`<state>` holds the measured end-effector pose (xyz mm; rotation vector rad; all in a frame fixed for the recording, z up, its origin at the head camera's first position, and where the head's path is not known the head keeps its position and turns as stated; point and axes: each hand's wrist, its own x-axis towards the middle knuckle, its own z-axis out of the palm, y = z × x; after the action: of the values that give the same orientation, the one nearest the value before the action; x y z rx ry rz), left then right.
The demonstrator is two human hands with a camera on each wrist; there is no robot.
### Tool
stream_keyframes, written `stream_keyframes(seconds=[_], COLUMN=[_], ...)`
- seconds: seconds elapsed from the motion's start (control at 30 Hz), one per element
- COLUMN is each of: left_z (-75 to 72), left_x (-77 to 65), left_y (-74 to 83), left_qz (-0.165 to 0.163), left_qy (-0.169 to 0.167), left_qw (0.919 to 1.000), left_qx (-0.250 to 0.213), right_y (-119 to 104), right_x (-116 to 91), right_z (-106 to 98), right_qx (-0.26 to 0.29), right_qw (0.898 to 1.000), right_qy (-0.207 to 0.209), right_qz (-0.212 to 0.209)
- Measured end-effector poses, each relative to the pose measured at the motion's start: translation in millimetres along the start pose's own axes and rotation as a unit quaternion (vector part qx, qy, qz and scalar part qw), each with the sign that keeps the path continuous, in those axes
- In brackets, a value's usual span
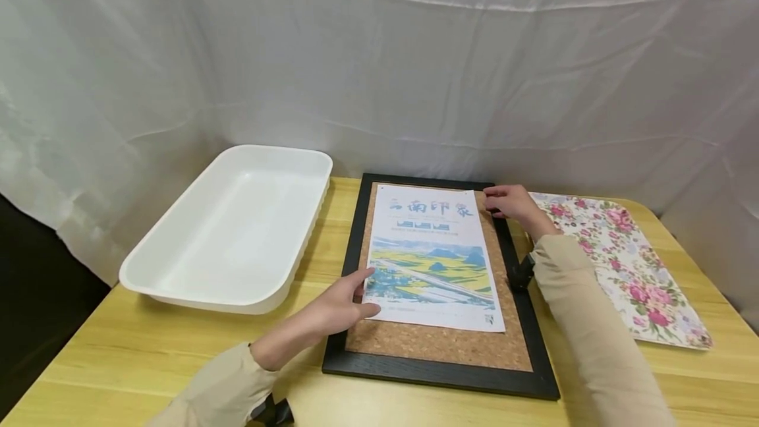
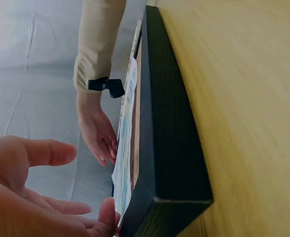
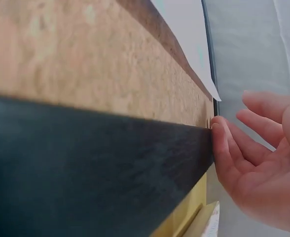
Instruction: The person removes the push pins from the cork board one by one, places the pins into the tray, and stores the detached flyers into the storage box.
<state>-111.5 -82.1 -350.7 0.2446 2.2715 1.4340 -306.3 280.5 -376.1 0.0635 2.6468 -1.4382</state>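
Observation:
A printed poster [image 1: 435,262] with a landscape and Chinese characters lies on a cork board [image 1: 435,341] in a black frame [image 1: 415,374]. Small dots show at its two top corners. My left hand [image 1: 338,302] is at the poster's lower left edge, thumb and fingers apart. From the left wrist view, its lower fingertips are right beside the frame's corner. At the frame's upper right corner is my right hand [image 1: 514,204]. Its fingertips touch the black rim in the right wrist view, with the thumb held away. A poster corner [image 3: 211,91] lifts slightly off the cork there.
A deep white tray [image 1: 231,236] stands on the wooden table to the left of the board. On the right lies a floral-patterned board [image 1: 640,275], partly behind my right sleeve [image 1: 593,321]. A grey-white curtain [image 1: 415,71] hangs along the back.

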Motion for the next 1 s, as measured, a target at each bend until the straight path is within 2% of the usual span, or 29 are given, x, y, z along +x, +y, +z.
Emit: stream_keyframes(seconds=[0.13, 0.3, 0.43, 0.67, 0.87, 1.0], left_z=[1.6, 1.7, 2.3, 5.4, 7.6, 8.4], left_x=[0.9, 3.1, 4.2, 4.7, 7.3, 8.5], left_y=[-2.9, -8.8, -12.6, -14.6, -17.1, -19.1], left_qz=[-0.001, 0.016, 0.031, 0.041, 0.046, 0.034], left_qy=[0.001, 0.005, 0.013, 0.033, 0.045, 0.049], left_qw=[1.0000, 0.9996, 0.9983, 0.9926, 0.9867, 0.9823], left_qx=[0.001, -0.021, -0.048, -0.110, -0.149, -0.178], right_y=[-8.9, -23.7, -25.9, -23.7, -29.1, -29.0], right_x=[-8.3, -17.6, -15.5, -7.5, -7.6, -7.1], right_z=[3.5, 7.0, 10.8, 16.3, 19.8, 20.1], right_qx=[-0.001, -0.009, -0.011, -0.029, -0.001, 0.013], right_qw=[1.000, 1.000, 0.999, 0.999, 0.999, 0.998], right_qy=[0.003, -0.027, -0.029, 0.007, 0.000, -0.004], right_qz=[0.013, 0.003, 0.008, 0.040, 0.052, 0.065])
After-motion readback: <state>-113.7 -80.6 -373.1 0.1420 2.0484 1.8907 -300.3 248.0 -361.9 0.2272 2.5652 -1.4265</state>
